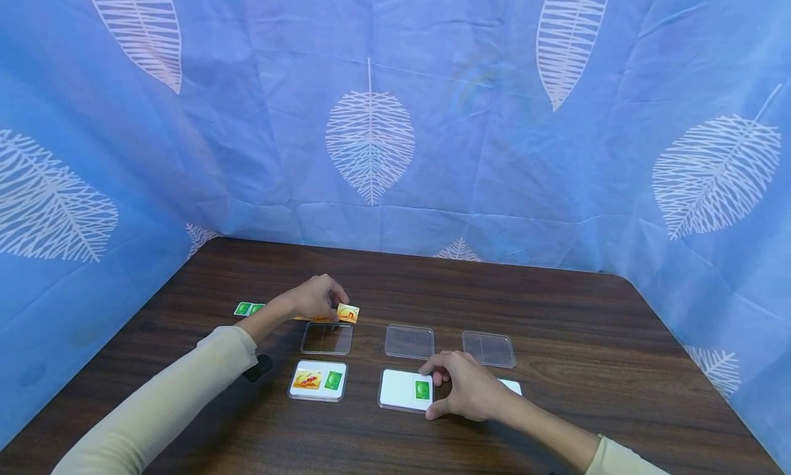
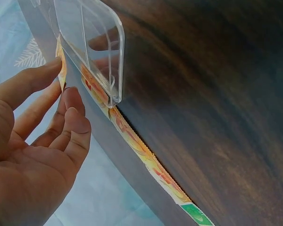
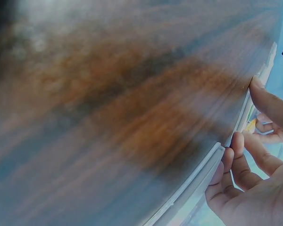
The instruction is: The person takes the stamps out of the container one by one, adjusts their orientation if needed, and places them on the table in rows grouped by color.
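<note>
My left hand (image 1: 316,298) pinches an orange picture stamp (image 1: 349,314) between thumb and fingers, above the far row of the table. In the left wrist view the stamp (image 2: 62,66) stands edge-on at the thumb tip. Below lies a row of orange stamps (image 2: 137,141), ending in green ones (image 1: 244,309) at the left. My right hand (image 1: 466,386) holds the right side of the middle white-backed case (image 1: 398,389), thumb at its near corner, fingers at the far one. That case bears one green stamp (image 1: 423,390) on its right half.
At left, another white-backed case (image 1: 312,395) bears an orange and a green stamp. A third white case (image 1: 511,387) is mostly hidden behind my right hand. Clear lids (image 1: 326,338) (image 1: 410,342) (image 1: 488,349) lie in a row behind them. A leaf-print curtain (image 1: 371,235) borders the table.
</note>
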{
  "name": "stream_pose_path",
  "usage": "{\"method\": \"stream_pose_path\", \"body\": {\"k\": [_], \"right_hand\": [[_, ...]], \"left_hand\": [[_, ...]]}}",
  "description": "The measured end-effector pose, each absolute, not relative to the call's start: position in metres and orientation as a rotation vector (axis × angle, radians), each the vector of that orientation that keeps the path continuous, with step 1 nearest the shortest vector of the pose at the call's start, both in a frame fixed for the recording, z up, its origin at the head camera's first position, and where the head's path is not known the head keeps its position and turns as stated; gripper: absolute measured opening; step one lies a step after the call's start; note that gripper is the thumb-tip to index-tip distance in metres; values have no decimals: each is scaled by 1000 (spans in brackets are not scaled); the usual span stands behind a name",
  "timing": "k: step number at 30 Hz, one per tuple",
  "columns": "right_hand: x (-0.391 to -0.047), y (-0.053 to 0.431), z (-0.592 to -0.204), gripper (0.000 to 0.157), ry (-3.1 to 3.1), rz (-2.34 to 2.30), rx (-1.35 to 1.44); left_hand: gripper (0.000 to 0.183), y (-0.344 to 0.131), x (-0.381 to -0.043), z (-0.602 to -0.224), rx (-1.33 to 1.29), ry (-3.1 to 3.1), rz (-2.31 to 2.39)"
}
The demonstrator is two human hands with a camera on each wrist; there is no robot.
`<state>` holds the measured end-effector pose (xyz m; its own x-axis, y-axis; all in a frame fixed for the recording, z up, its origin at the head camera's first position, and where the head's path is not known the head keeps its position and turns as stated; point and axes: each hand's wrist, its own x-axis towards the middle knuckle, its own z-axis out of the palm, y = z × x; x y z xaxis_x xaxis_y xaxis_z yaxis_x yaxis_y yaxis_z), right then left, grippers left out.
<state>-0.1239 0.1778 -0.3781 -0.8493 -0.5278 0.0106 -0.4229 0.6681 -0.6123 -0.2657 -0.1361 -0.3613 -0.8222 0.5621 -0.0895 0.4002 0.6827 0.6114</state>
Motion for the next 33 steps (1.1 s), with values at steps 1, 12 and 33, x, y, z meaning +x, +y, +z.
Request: {"method": "stream_pose_path", "body": {"k": [1, 12, 33], "right_hand": [[-124, 178, -378, 53, 2714, -933, -780], [-126, 178, -382, 52, 2714, -942, -798], [-123, 179, -379, 53, 2696, -967, -814]], "left_hand": [[29, -136, -265, -361, 761, 2625, 862], [30, -139, -267, -362, 776, 2665, 820], [28, -121, -244, -352, 962, 2576, 980]]}}
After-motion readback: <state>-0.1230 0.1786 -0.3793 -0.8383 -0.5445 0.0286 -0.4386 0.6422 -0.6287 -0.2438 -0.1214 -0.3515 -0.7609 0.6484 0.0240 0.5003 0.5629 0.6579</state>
